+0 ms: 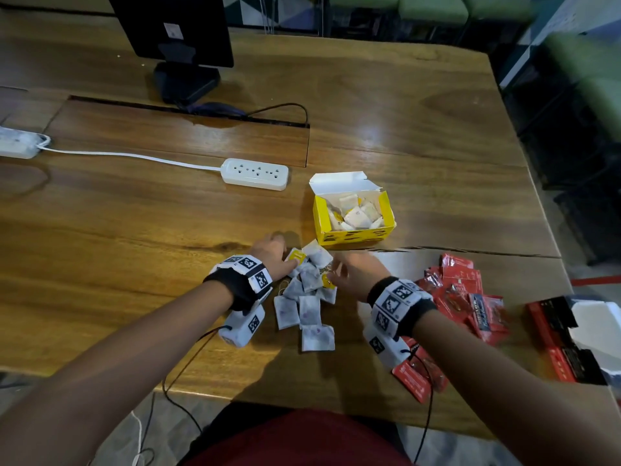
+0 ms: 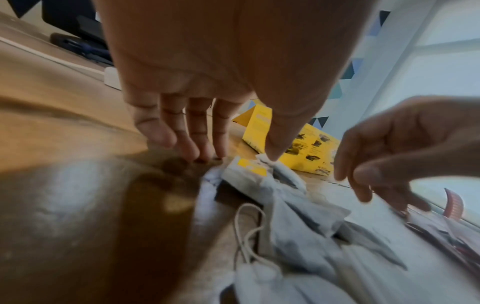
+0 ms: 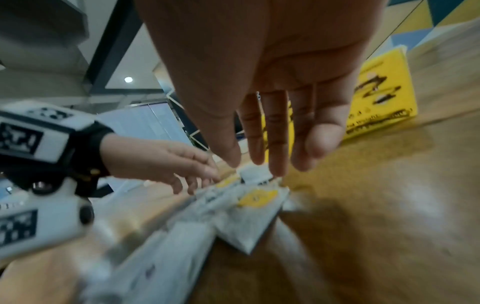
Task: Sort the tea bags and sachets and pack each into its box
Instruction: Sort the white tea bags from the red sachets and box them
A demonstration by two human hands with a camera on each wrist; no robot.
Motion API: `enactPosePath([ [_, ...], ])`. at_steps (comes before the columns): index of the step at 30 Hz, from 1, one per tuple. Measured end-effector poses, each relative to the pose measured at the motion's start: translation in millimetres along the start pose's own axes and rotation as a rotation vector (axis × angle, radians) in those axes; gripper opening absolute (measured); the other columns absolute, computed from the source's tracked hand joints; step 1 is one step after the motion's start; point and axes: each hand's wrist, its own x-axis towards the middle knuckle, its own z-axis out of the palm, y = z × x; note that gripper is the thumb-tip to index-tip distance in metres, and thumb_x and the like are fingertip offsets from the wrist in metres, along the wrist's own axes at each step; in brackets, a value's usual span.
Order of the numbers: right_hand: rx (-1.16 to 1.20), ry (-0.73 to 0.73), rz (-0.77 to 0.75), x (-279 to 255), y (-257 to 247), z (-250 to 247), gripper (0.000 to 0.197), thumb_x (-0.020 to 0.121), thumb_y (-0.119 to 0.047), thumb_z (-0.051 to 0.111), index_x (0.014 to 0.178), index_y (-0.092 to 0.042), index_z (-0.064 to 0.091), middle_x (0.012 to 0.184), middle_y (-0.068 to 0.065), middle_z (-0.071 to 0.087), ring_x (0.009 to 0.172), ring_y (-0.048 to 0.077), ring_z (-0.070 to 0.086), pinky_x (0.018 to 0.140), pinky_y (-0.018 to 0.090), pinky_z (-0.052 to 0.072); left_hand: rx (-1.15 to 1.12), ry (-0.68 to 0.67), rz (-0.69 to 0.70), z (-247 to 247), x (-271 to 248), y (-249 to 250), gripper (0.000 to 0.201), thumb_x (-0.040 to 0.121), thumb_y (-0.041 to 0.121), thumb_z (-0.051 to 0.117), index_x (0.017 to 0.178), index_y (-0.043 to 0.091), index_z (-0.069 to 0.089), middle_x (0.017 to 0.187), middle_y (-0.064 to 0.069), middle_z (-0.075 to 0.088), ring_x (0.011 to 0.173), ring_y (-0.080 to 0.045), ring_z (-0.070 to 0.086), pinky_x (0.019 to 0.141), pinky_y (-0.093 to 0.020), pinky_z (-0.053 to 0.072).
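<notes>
A pile of white tea bags (image 1: 307, 297) with yellow tags lies on the wooden table between my hands. My left hand (image 1: 274, 255) is at the pile's far left. Its fingers are straight and their tips touch the table, while the thumb rests on a tea bag (image 2: 259, 176). My right hand (image 1: 349, 272) hovers over the pile's right side with straight fingers and holds nothing (image 3: 254, 164). Just beyond stands the open yellow box (image 1: 353, 237), with several tea bags inside. Red sachets (image 1: 460, 294) lie heaped to the right, beside an open red and black box (image 1: 557, 334).
A white power strip (image 1: 255, 174) and its cord lie behind the left hand. Further back, a monitor stand (image 1: 186, 80) stands by a cable slot. Another white strip (image 1: 16, 142) is at the far left. The table's right edge runs close to the red box.
</notes>
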Motion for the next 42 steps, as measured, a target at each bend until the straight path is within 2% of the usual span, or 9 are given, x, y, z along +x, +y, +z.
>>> enactPosePath([
  [3, -0.069, -0.060, 0.110, -3.6, -4.8, 15.5, 0.038, 0.086, -0.043, 0.054, 0.111, -0.014, 0.052, 0.107, 0.011, 0.064, 0.100, 0.030, 0.059, 0.075, 0.033, 0.045, -0.023, -0.016, -0.013, 4.4, 1.9, 6.3, 0.034, 0.083, 0.041, 0.059, 0.080, 0.008, 0.053, 0.105, -0.019, 0.058, 0.099, -0.034, 0.056, 0.072, -0.036, 0.043],
  [11, 0.334, 0.037, 0.231, -1.3, -5.2, 25.9, 0.046, 0.068, -0.021, 0.078, 0.102, -0.018, 0.047, 0.080, 0.002, 0.061, 0.081, 0.023, 0.061, 0.066, 0.029, 0.043, -0.206, 0.080, -0.036, -3.2, -2.6, 8.2, 0.016, 0.083, 0.028, 0.062, 0.080, 0.014, 0.055, 0.083, -0.007, 0.059, 0.078, -0.024, 0.053, 0.063, -0.028, 0.038],
  [17, 0.561, 0.113, 0.283, -3.9, 6.1, 20.0, 0.044, 0.064, -0.013, 0.081, 0.095, -0.017, 0.049, 0.068, -0.004, 0.056, 0.065, 0.010, 0.054, 0.055, 0.019, 0.042, -0.502, 0.025, 0.006, -11.1, -17.7, -8.8, 0.024, 0.079, 0.021, 0.071, 0.094, 0.011, 0.056, 0.088, -0.006, 0.067, 0.081, -0.019, 0.061, 0.065, -0.025, 0.046],
  [20, 0.727, 0.138, 0.324, -1.2, 7.2, 14.3, 0.041, 0.065, -0.006, 0.080, 0.096, -0.013, 0.053, 0.068, -0.001, 0.056, 0.062, 0.010, 0.054, 0.059, 0.023, 0.049, -0.768, -0.086, -0.048, 0.8, -29.8, -9.6, 0.039, 0.075, 0.008, 0.073, 0.107, 0.009, 0.050, 0.084, -0.007, 0.066, 0.062, -0.007, 0.065, 0.059, -0.023, 0.054],
  [24, 0.983, 0.088, 0.340, 3.1, 0.0, 5.4, 0.039, 0.067, 0.004, 0.077, 0.096, -0.010, 0.055, 0.067, 0.001, 0.057, 0.054, 0.008, 0.059, 0.049, 0.023, 0.054, -0.563, -0.115, -0.075, 22.2, -34.3, -2.7, 0.052, 0.073, 0.016, 0.076, 0.116, 0.015, 0.048, 0.094, -0.005, 0.059, 0.078, -0.016, 0.059, 0.059, -0.024, 0.050],
  [26, 0.970, 0.030, 0.321, 6.9, -6.5, 3.4, 0.037, 0.068, 0.003, 0.077, 0.096, -0.008, 0.056, 0.065, 0.003, 0.056, 0.049, 0.006, 0.059, 0.046, 0.020, 0.052, -0.389, -0.082, -0.057, 27.8, -33.1, 0.9, 0.056, 0.072, 0.023, 0.076, 0.120, 0.014, 0.050, 0.098, -0.005, 0.058, 0.088, -0.019, 0.056, 0.068, -0.030, 0.045],
  [30, 0.701, -0.055, 0.417, 22.7, -14.5, 16.6, 0.030, 0.064, -0.017, 0.084, 0.078, -0.017, 0.057, 0.078, 0.006, 0.065, 0.072, 0.019, 0.065, 0.069, 0.034, 0.059, -0.174, -0.050, -0.032, 32.4, -31.1, 7.0, 0.049, 0.073, 0.029, 0.074, 0.113, 0.010, 0.052, 0.118, -0.012, 0.050, 0.110, -0.027, 0.049, 0.088, -0.033, 0.041],
  [35, 0.450, -0.021, 0.381, 26.4, -20.3, 28.0, 0.032, 0.061, -0.036, 0.083, 0.061, -0.022, 0.054, 0.067, -0.001, 0.061, 0.066, 0.016, 0.058, 0.059, 0.028, 0.049, -0.132, -0.026, -0.049, 35.9, -31.3, 8.8, 0.042, 0.074, 0.030, 0.073, 0.106, 0.010, 0.052, 0.116, -0.014, 0.050, 0.106, -0.029, 0.051, 0.080, -0.031, 0.039],
  [42, 0.412, -0.045, 0.319, 20.0, -25.8, 30.3, 0.023, 0.068, -0.020, 0.075, 0.063, -0.013, 0.053, 0.061, 0.002, 0.050, 0.058, 0.015, 0.046, 0.050, 0.022, 0.036, -0.247, -0.002, 0.059, 38.1, -36.4, 10.5, 0.036, 0.072, 0.020, 0.076, 0.092, 0.014, 0.047, 0.096, -0.011, 0.062, 0.092, -0.030, 0.058, 0.069, -0.034, 0.043],
])
